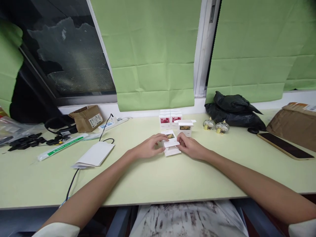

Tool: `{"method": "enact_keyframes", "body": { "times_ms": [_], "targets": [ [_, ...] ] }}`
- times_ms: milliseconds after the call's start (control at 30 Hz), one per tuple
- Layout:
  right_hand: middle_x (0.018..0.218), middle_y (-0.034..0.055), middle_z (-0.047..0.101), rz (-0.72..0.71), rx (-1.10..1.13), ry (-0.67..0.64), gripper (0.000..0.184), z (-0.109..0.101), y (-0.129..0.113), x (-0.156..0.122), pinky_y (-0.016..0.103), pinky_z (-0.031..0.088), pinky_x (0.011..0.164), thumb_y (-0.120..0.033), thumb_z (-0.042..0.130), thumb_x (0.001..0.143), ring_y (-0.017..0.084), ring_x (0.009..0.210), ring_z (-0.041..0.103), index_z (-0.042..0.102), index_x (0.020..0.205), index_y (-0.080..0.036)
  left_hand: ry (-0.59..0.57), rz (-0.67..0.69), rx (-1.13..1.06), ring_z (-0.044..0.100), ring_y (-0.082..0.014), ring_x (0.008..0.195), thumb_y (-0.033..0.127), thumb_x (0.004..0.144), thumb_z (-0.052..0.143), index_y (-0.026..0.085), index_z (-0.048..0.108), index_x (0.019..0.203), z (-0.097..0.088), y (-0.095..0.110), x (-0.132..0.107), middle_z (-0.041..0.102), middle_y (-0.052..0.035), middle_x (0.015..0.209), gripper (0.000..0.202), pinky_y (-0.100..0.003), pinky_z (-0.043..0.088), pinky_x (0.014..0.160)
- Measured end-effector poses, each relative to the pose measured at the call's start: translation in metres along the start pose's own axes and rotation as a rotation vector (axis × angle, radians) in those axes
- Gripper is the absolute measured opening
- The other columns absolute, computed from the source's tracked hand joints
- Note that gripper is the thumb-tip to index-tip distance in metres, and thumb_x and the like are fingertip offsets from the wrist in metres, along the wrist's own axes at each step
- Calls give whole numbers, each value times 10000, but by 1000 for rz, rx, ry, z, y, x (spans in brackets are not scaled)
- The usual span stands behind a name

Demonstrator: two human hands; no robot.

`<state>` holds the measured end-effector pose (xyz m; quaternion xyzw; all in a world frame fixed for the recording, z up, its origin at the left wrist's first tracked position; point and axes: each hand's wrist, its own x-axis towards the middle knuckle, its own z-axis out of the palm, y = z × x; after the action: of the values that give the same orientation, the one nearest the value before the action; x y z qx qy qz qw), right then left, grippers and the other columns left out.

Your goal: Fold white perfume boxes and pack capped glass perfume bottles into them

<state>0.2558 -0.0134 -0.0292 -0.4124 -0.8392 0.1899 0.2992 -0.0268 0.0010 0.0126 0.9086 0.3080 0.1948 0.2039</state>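
Note:
A small white carton (pixel 170 144) with a dark, yellowish picture lies on the table, its near-end flaps folded open. My left hand (pixel 150 146) holds its left side, the fingers on top and the thumb by the open end. At the right edge, my right hand (pixel 191 147) pinches the carton near the flap with curled fingers. Just behind stands a similar white box (pixel 185 131) with its top flap raised. Farther back are several white boxes with pink-red pictures (pixel 165 121), grouped together. Two round glass bottles with gold-coloured parts (pixel 209 124) rest to the right.
Black plastic bags (pixel 232 113), a phone (pixel 285 145) and a brown package (pixel 293 125) lie at right. Folded white paper (pixel 95 154), a cable, a power strip (pixel 115 123), a cardboard box (pixel 87 118) and a green-white packet (pixel 63 147) occupy the left. Green curtains hang behind.

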Motion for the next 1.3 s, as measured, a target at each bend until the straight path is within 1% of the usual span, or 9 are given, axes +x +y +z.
{"method": "enact_keyframes", "body": {
  "times_ms": [133,300,467,600,733,867,967,1067,1300],
  "targets": [
    [868,-31,600,-8,25,-42,222,-4,-4,-2,286,394,676,-369,577,970,161,707,532,464,1119,-250,-75,30,33,411,-294,1512,113,838,553,327,557,1478,-3,-5,-1,452,-53,1617,675,-485,408,1224],
    [906,-26,584,-36,5,-32,163,-9,-10,-5,284,393,668,-223,528,932,156,708,517,479,1084,-252,-148,-3,87,320,-350,1568,167,798,663,372,408,1602,-8,-11,-5,319,-41,1707,868,-541,317,1276],
    [985,6,557,-142,-24,-6,236,-12,-10,-6,292,412,729,-75,471,846,165,794,509,499,1016,-237,-130,-19,82,331,-369,1561,489,842,780,376,444,1585,-8,-10,-5,315,-54,1712,823,-540,319,1271],
    [1007,18,560,-169,-2,1,209,-14,-12,-6,305,432,778,-72,435,913,176,856,533,519,1012,-235,-82,-42,79,384,-359,1533,641,867,726,352,493,1555,-4,-8,-3,370,-80,1679,782,-526,336,1260],
    [1057,33,574,-192,12,22,225,-14,-17,-8,328,459,832,-107,403,1000,182,901,559,575,1060,-240,-53,-59,81,408,-331,1520,649,925,652,343,527,1532,-2,-6,-2,419,-78,1645,691,-495,333,1266],
    [1119,54,581,-205,22,-1,187,-13,-21,-9,323,496,799,-228,466,1055,179,871,578,623,1154,-251,-23,-54,67,421,-317,1511,634,962,604,328,558,1505,0,-9,-1,445,-83,1625,625,-479,341,1263],
    [1133,72,582,-266,-36,6,142,-10,-20,-8,350,512,875,-311,550,1048,217,1005,593,652,1126,-251,6,-59,69,423,-311,1508,627,973,587,324,580,1476,2,-11,-1,472,-86,1601,587,-482,346,1261],
    [1152,84,597,-323,-129,29,119,-5,-14,-5,397,500,949,-292,565,1042,256,1109,564,658,1109,-260,29,-68,77,417,-322,1513,642,953,609,307,631,1400,2,-12,-2,452,-85,1619,558,-496,345,1261],
    [1127,85,649,-348,-234,45,215,3,-10,0,418,484,935,-269,439,1093,269,1062,532,648,1142,-265,6,-70,41,369,-312,1555,649,947,616,307,637,1379,-2,-11,-1,449,-50,1651,552,-502,316,1279]
  ]
}}
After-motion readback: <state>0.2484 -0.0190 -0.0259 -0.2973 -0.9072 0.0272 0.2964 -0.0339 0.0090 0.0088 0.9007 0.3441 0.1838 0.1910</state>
